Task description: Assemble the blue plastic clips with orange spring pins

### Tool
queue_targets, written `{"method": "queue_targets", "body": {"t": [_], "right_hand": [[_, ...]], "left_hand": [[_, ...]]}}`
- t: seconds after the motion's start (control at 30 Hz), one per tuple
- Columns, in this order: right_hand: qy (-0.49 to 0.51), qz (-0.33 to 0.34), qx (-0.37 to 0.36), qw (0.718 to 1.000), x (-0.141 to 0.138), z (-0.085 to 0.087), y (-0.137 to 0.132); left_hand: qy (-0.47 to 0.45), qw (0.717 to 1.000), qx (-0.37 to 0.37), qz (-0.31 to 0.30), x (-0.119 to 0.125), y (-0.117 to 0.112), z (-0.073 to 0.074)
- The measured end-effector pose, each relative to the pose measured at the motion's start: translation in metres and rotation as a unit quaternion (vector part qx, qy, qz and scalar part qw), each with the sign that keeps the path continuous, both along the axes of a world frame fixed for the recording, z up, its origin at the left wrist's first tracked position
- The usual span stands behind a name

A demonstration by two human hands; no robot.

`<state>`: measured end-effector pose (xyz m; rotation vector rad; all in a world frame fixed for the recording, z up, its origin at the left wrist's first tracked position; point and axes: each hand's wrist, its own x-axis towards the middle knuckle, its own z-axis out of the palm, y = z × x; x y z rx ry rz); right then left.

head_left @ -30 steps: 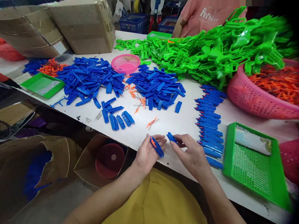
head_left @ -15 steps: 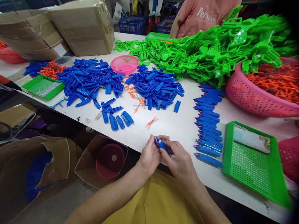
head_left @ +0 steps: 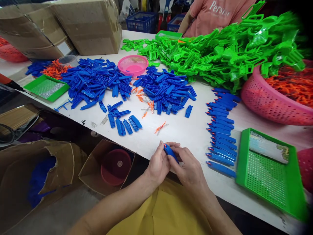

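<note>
Both hands meet at the table's front edge around one blue plastic piece (head_left: 171, 152) with an orange tip at its upper end. My left hand (head_left: 158, 163) is closed on its left side, the thumb near the orange tip. Its other end is gripped by my right hand (head_left: 189, 164), thumb on top. Beyond the hands lies an orange part with a spring (head_left: 161, 128). To the right runs a column of blue pieces with orange tips (head_left: 222, 137). Several loose blue shells (head_left: 127, 125) lie to the left.
Piles of blue shells (head_left: 95, 81) and green toy-gun frames (head_left: 195, 55) cover the table's back. A pink basket (head_left: 271, 101) of orange parts and a green tray (head_left: 266, 179) stand right. A person in a pink shirt (head_left: 220, 16) is across the table. Cardboard boxes (head_left: 90, 29) stand back left.
The blue piece now looks closed, with only its orange tip showing; before, an orange strip showed along its side. The view has shifted slightly, and both hands stay together.
</note>
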<state>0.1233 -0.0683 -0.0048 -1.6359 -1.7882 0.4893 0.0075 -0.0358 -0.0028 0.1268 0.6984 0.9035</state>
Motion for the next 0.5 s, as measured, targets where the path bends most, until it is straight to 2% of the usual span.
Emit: {"method": "queue_targets", "body": {"t": [0.2, 0.27, 0.4, 0.5], "right_hand": [[0.035, -0.002, -0.032, 0.999, -0.002, 0.002, 0.000], [0.081, -0.012, -0.082, 0.993, 0.000, 0.004, 0.001], [0.180, 0.003, -0.200, 0.963, 0.011, 0.011, 0.002], [0.155, 0.018, -0.169, 0.973, 0.023, 0.016, 0.002]], "left_hand": [[0.031, 0.996, 0.083, 0.029, 0.002, -0.003, -0.001], [0.030, 0.994, 0.105, 0.028, 0.000, -0.004, 0.001], [0.026, 0.986, 0.165, -0.009, -0.008, -0.004, 0.004], [0.089, 0.971, 0.221, -0.030, -0.015, -0.004, 0.003]]}}
